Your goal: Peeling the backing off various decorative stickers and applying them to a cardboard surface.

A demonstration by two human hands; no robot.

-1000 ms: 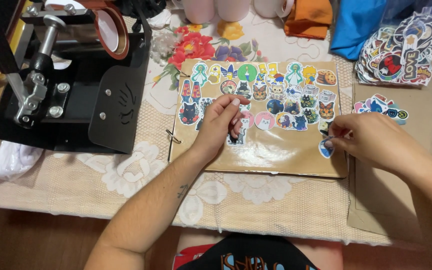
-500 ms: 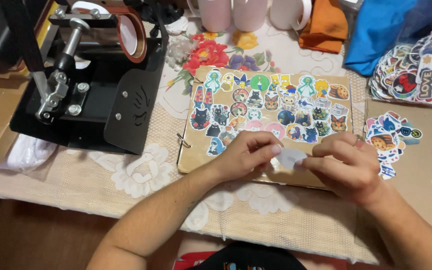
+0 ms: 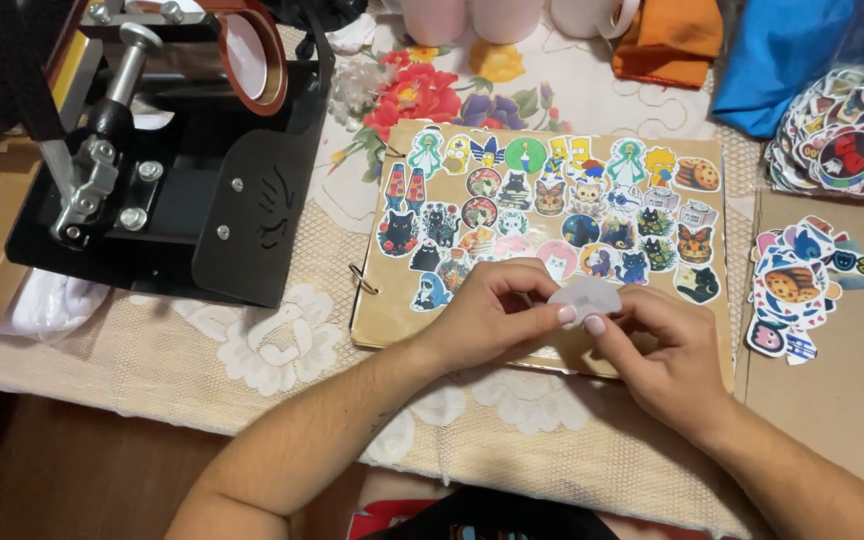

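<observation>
A brown ring-bound album page (image 3: 392,320) lies on the lace tablecloth, its upper half covered with several colourful stickers (image 3: 552,205). Over the page's lower right part, my left hand (image 3: 497,315) and my right hand (image 3: 667,350) meet and both pinch a small pale sticker (image 3: 587,297), held with its white back toward me. The fingertips of both hands grip its lower edge. The sticker hovers just above the page's bare lower part.
A black heat press machine (image 3: 182,170) stands at the left. Loose stickers (image 3: 792,285) lie on brown board at the right, a bigger sticker heap (image 3: 852,130) behind them. Orange cloth (image 3: 667,40), blue cloth (image 3: 782,60) and pale mugs (image 3: 472,15) sit at the back.
My right hand lifted a sticker from the page's right edge; my left hand left the sticker rows and joined it. Both now hold the sticker, white back up, over the page's lower part.
</observation>
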